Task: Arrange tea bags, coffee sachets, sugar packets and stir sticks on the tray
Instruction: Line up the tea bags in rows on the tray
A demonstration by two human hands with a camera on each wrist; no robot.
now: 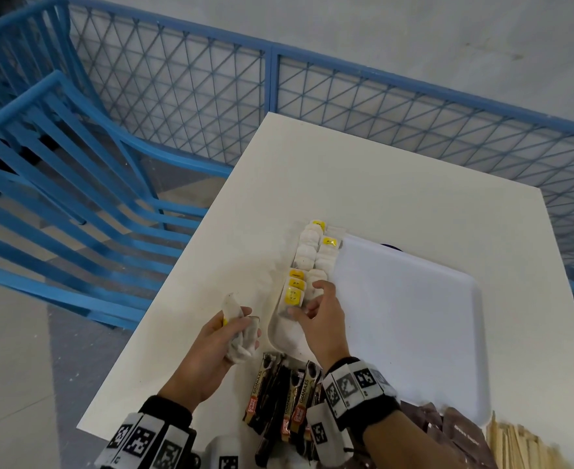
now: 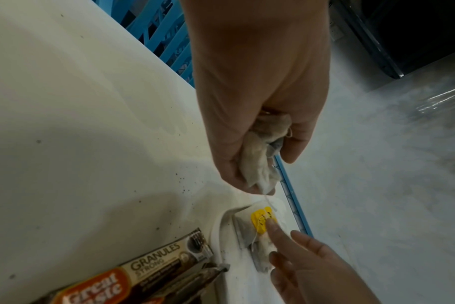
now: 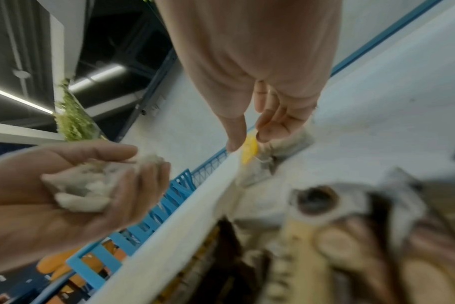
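A white tray (image 1: pixel 414 333) lies on the white table (image 1: pixel 380 184). A row of tea bags with yellow tags (image 1: pixel 307 255) runs along the tray's left rim. My right hand (image 1: pixel 307 299) pinches the nearest tea bag (image 2: pixel 260 224) of that row between thumb and fingers (image 3: pixel 268 131), at its yellow tag (image 3: pixel 249 148). My left hand (image 1: pixel 231 336) hovers just left of the tray and grips a crumpled bundle of tea bags (image 2: pixel 257 164), which also shows in the right wrist view (image 3: pixel 86 185).
Dark coffee sachets (image 1: pixel 278 397) lie in a heap at the table's near edge below the tray. Brown packets (image 1: pixel 448 431) and pale wooden stir sticks (image 1: pixel 515 445) sit at the near right. Blue chairs (image 1: pixel 59 170) and a blue mesh fence (image 1: pixel 278 89) stand beyond the table.
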